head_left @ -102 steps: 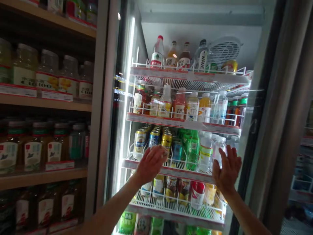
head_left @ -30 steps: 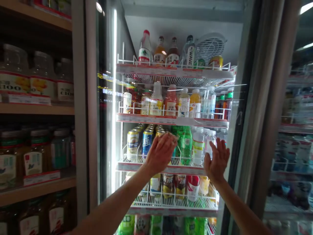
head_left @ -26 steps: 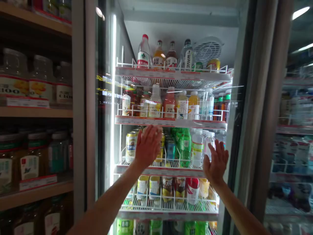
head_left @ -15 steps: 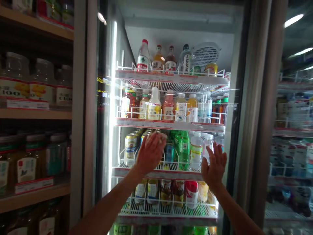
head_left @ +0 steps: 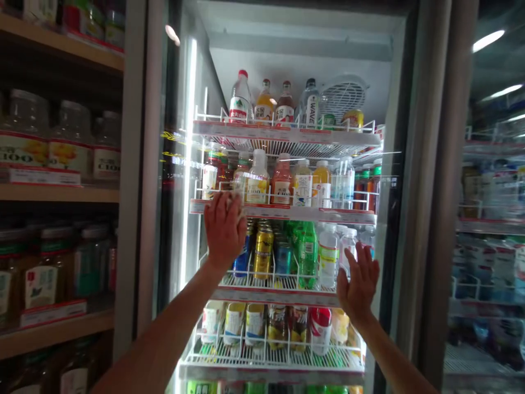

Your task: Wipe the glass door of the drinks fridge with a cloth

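Observation:
A glass door (head_left: 295, 33) with reflections on it covers a lit drinks fridge. My left hand (head_left: 223, 227) is raised in front of the second shelf's left end, palm to the glass, fingers bent over a pale cloth (head_left: 239, 212). Only a blurred edge of the cloth shows by the fingers. Farther right and lower, my right hand (head_left: 358, 282) rests with spread fingers at the glass, holding nothing. Behind it stand clear bottles (head_left: 328, 254) and a green bottle (head_left: 307, 251). A gold can (head_left: 263, 251) shows right of my left hand.
Wire shelves (head_left: 283, 210) inside the fridge hold rows of bottles and cans. A metal door frame (head_left: 435, 191) runs down the right side, with another glass-fronted fridge beyond. On the left, wooden shelves (head_left: 61, 191) carry jars and bottles, perhaps reflected.
My left hand has moved left and upward across the glass with the cloth, from the can row to the second shelf's edge. My right hand has stayed almost in place.

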`<state>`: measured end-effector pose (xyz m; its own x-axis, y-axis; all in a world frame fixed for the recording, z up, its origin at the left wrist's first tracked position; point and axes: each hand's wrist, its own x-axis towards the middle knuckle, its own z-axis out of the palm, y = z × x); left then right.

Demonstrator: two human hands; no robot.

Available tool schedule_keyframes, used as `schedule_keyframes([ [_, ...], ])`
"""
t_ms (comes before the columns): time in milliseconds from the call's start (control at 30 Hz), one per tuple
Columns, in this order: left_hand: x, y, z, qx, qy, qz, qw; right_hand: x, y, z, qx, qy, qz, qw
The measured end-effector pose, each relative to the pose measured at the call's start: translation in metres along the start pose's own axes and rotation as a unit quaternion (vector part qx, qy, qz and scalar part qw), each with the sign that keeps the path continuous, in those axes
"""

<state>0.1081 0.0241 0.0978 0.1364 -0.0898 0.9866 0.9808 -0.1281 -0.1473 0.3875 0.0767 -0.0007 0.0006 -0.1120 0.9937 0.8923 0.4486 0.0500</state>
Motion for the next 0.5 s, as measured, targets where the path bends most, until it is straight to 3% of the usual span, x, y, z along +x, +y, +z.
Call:
schedule_keyframes([
  [67, -0.002, 0.003, -0.001, -0.011, -0.004, 0.004, 1.000, -0.001, 0.001, 0.000, -0.001, 0.001, -0.001, 1.000],
  [200, -0.031, 0.024, 0.000, -0.056, -0.075, 0.172, 0.981, 0.000, 0.001, 0.000, 0.001, 0.002, -0.007, 1.000],
  [267, -0.036, 0.025, 0.001, -0.050, -0.072, 0.153, 0.984, 0.001, 0.001, -0.001, 0.006, 0.006, -0.012, 1.000],
  [333, -0.030, 0.021, 0.000, -0.036, -0.052, 0.069, 0.996, 0.001, 0.000, 0.000, 0.007, 0.010, -0.014, 1.000],
  [400, -0.022, 0.019, -0.002, -0.052, -0.056, 0.028, 0.997, 0.000, 0.001, 0.001, 0.006, 0.012, -0.014, 1.000],
  [500, -0.019, 0.025, -0.008, -0.141, -0.123, 0.079, 0.979, -0.002, 0.005, 0.001, 0.006, 0.013, -0.012, 1.000],
])
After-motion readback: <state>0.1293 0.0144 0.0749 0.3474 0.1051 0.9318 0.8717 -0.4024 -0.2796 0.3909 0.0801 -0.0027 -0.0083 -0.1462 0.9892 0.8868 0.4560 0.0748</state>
